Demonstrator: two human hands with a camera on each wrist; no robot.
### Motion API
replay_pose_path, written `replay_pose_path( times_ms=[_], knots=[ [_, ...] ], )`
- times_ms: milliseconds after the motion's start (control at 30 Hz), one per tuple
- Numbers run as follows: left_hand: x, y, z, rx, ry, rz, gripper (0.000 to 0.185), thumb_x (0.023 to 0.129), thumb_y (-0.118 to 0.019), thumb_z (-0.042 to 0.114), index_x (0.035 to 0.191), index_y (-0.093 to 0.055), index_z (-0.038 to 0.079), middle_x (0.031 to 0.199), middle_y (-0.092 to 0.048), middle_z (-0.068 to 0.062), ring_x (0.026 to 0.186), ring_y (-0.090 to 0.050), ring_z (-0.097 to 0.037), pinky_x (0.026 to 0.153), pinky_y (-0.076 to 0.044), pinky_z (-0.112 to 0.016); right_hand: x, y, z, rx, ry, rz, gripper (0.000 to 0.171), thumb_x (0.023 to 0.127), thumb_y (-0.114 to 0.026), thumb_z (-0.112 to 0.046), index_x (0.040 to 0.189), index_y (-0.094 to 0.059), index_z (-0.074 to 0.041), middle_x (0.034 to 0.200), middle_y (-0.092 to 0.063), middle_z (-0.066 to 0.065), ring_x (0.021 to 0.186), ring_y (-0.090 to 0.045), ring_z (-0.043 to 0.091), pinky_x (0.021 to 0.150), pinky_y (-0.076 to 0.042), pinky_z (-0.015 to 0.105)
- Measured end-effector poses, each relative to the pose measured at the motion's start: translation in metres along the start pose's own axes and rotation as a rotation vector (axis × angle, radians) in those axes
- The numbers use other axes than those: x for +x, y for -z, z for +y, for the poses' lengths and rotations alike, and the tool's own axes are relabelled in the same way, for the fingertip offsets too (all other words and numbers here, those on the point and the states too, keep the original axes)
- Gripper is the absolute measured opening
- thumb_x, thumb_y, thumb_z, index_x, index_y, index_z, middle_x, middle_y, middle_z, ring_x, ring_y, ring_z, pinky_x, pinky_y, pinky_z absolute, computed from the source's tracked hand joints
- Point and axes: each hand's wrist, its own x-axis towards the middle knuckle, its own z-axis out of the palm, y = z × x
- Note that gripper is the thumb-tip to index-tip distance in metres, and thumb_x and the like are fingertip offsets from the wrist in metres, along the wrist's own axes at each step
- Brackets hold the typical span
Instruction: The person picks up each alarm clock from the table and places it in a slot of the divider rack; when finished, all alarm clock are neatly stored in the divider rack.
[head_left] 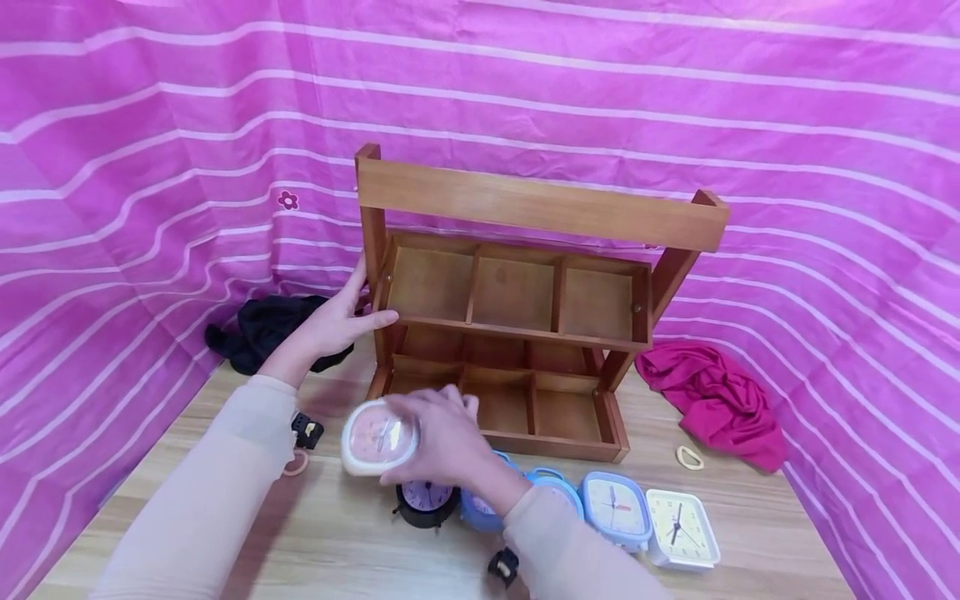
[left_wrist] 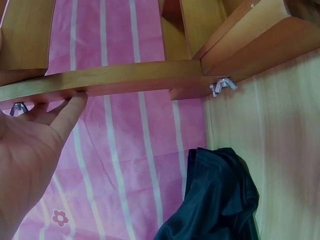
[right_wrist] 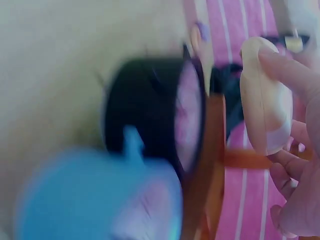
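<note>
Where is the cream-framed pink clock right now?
In the head view the pink clock is gripped in the right hand, lifted above the black clock, in front of the wooden rack's lower left compartment.

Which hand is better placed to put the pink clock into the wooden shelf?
The right hand, probably: it already grips the pink clock just in front of the wooden shelf. The left hand holds the shelf's left side.
</note>
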Motion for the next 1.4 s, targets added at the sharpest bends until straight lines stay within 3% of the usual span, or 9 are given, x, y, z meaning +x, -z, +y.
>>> replay_pose_path(
  times_ms=[167, 300, 400, 533, 800, 1000, 1167, 1400],
  knots=[
    [-0.002, 0.004, -0.001, 0.010, 0.004, 0.009, 0.109, 0.100, -0.073, 0.027, 0.162, 0.014, 0.052, 0.174, -0.012, -0.011, 0.154, -0.025, -0.045, 0.122, -0.025, -0.064, 0.026, 0.014, 0.027, 0.007, -0.037, -0.018, 0.095, 0.064, -0.093, -0.065, 0.148, -0.060, -0.034, 0.141, -0.064, -0.008, 0.114, -0.048, 0.018, 0.090, -0.034, 0.043],
    [0.000, 0.002, -0.004, -0.004, -0.025, 0.014, 0.107, 0.101, -0.072, 0.024, 0.161, 0.011, 0.056, 0.175, -0.010, -0.008, 0.154, -0.025, -0.044, 0.122, -0.025, -0.064, 0.040, 0.015, 0.049, 0.028, -0.102, -0.060, 0.091, 0.068, -0.092, -0.063, 0.148, -0.059, -0.036, 0.144, -0.062, -0.007, 0.126, -0.048, 0.025, 0.104, -0.035, 0.057],
    [0.004, -0.001, -0.003, -0.012, -0.045, 0.002, 0.108, 0.100, -0.072, 0.024, 0.162, 0.011, 0.053, 0.175, -0.009, -0.009, 0.154, -0.025, -0.046, 0.121, -0.025, -0.065, 0.045, 0.014, 0.064, 0.057, -0.175, -0.093, 0.088, 0.068, -0.093, -0.058, 0.146, -0.059, -0.040, 0.144, -0.061, -0.008, 0.135, -0.045, 0.029, 0.113, -0.027, 0.070],
    [0.004, 0.001, -0.001, -0.006, -0.039, 0.011, 0.108, 0.100, -0.073, 0.025, 0.162, 0.010, 0.054, 0.174, -0.012, -0.011, 0.154, -0.025, -0.046, 0.121, -0.024, -0.066, 0.051, 0.008, 0.072, 0.088, -0.210, -0.147, 0.086, 0.068, -0.093, -0.056, 0.146, -0.060, -0.041, 0.145, -0.061, -0.006, 0.140, -0.042, 0.031, 0.116, -0.018, 0.076],
    [0.004, -0.002, -0.003, -0.002, -0.049, 0.005, 0.108, 0.100, -0.072, 0.023, 0.162, 0.011, 0.054, 0.175, -0.008, -0.007, 0.153, -0.025, -0.048, 0.121, -0.023, -0.067, 0.056, -0.004, 0.076, 0.075, -0.253, -0.195, 0.081, 0.072, -0.093, -0.050, 0.146, -0.061, -0.041, 0.141, -0.064, -0.006, 0.144, -0.038, 0.037, 0.118, -0.012, 0.076],
    [0.004, -0.002, -0.003, 0.002, -0.047, 0.012, 0.107, 0.100, -0.072, 0.024, 0.160, 0.010, 0.058, 0.175, -0.009, -0.006, 0.153, -0.024, -0.048, 0.121, -0.022, -0.067, 0.055, -0.010, 0.077, 0.024, -0.293, -0.233, 0.065, 0.080, -0.089, -0.045, 0.141, -0.066, -0.042, 0.122, -0.073, -0.006, 0.138, -0.043, 0.032, 0.120, -0.014, 0.069],
    [0.005, -0.002, -0.004, -0.004, -0.072, 0.017, 0.107, 0.100, -0.072, 0.021, 0.161, 0.008, 0.056, 0.174, -0.013, -0.007, 0.151, -0.027, -0.050, 0.120, -0.022, -0.069, 0.053, -0.010, 0.075, 0.012, -0.290, -0.229, 0.063, 0.081, -0.088, -0.044, 0.141, -0.067, -0.042, 0.115, -0.075, -0.007, 0.134, -0.046, 0.030, 0.118, -0.016, 0.067],
    [0.005, -0.003, -0.003, -0.031, -0.063, 0.012, 0.109, 0.100, -0.073, 0.020, 0.161, 0.009, 0.056, 0.175, -0.010, -0.005, 0.152, -0.027, -0.047, 0.121, -0.024, -0.067, 0.045, -0.002, 0.071, -0.013, -0.222, -0.189, 0.065, 0.084, -0.085, -0.050, 0.145, -0.064, -0.036, 0.127, -0.072, -0.008, 0.130, -0.047, 0.033, 0.113, -0.026, 0.067]
  ],
)
